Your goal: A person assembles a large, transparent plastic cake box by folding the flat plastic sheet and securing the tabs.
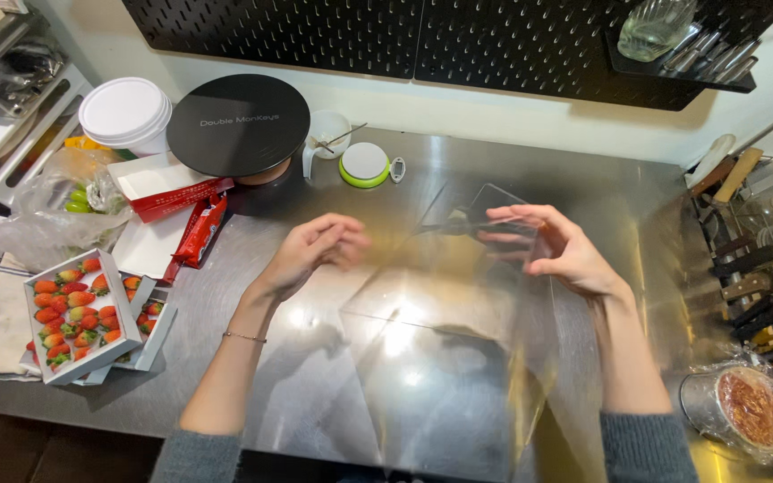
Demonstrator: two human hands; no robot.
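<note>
Above steel counter, both hands, left hand and right hand, seemingly pinch clear film.

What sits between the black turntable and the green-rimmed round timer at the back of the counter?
In the head view, a white cup with a utensil resting in it stands between the black turntable and the green-rimmed timer.

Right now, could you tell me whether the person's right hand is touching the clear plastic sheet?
Touching. The head view shows the right hand with its fingers closed around the top edge of the clear plastic sheet.
</note>
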